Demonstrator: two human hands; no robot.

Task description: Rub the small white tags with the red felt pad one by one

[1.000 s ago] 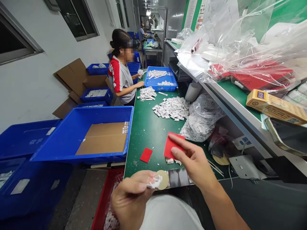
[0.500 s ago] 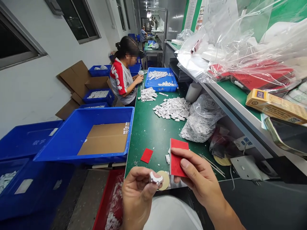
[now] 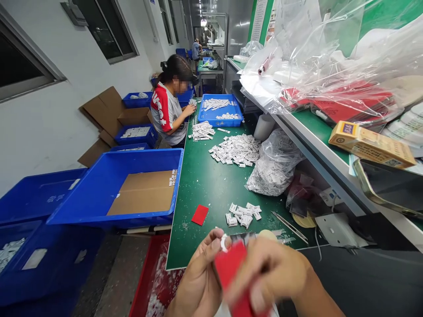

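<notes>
At the near edge of the bench, my left hand (image 3: pixel 203 273) is closed, with a small white curved plastic part (image 3: pixel 225 242) pinched at its fingertips. My right hand (image 3: pixel 274 268), smeared by motion, grips a flat red sanding pad (image 3: pixel 231 259). The pad's upper end is close below the white part; whether they touch I cannot tell. A small group of white plastic pieces (image 3: pixel 243 215) lies just beyond my hands. To their left is a small red square sheet (image 3: pixel 200 215) flat on the green bench (image 3: pixel 191 185).
Tweezers (image 3: pixel 291 226) lie at right. Farther back are a heap of white pieces (image 3: pixel 235 149), a clear bag of them (image 3: pixel 272 169) and a blue tray (image 3: pixel 220 110). A large blue bin (image 3: pixel 82 193) stands at left. A co-worker (image 3: pixel 170 105) sits beyond it. A loaded shelf (image 3: pixel 297 136) overhangs the right.
My right hand has brought the red sanding pad down and left, close to the white part. My left hand has shifted right. The small group of white pieces is now uncovered.
</notes>
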